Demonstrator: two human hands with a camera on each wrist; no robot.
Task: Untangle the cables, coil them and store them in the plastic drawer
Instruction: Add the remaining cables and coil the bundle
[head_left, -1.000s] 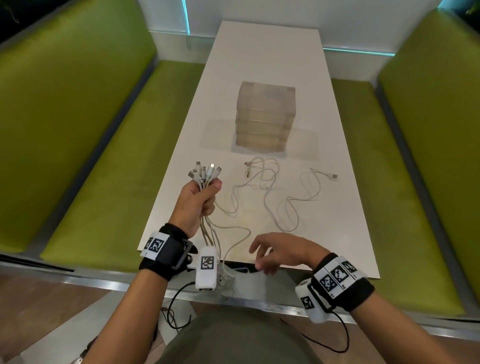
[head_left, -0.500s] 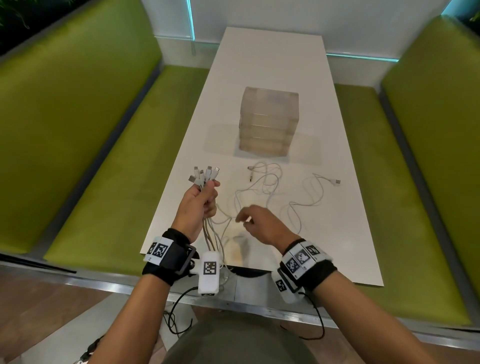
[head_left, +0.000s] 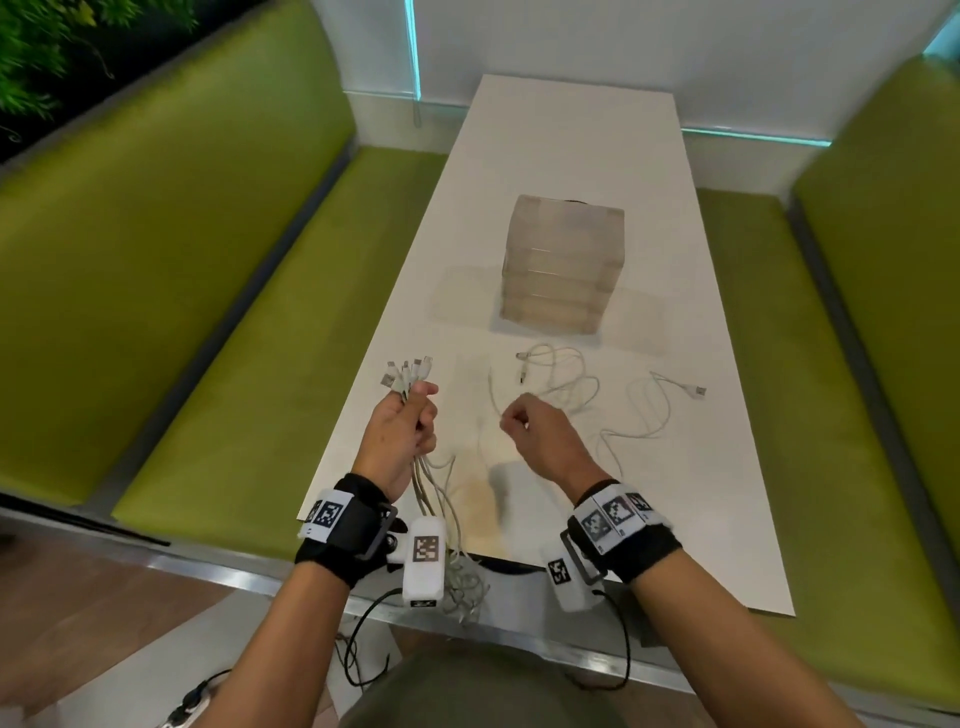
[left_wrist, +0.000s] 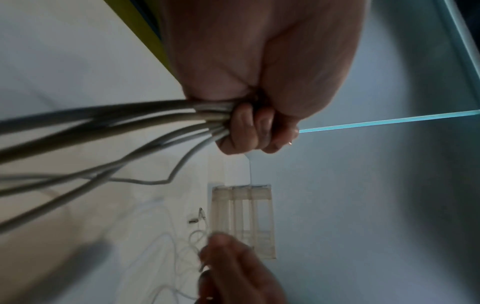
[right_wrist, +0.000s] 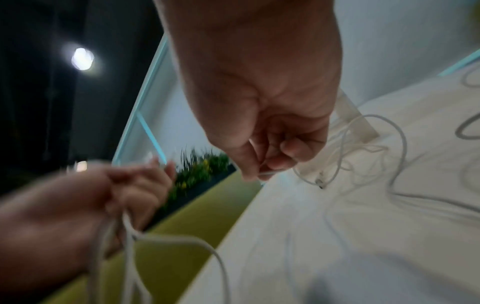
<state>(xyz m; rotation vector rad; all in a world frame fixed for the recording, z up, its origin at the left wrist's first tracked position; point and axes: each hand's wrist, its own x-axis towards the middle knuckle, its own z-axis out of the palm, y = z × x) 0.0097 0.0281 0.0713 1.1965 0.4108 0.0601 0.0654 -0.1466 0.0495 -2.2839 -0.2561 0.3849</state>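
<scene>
White cables (head_left: 410, 376) in left hand (head_left: 400, 441)

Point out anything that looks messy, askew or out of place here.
The loose cables sprawl in tangled loops across the table before the plastic drawer. More strands droop off the near edge below the left hand, which grips a bundle. Nothing looks damaged.

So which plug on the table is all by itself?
The USB plug on the far right; the other two loose plugs lie close together before the plastic drawer unit.
</scene>
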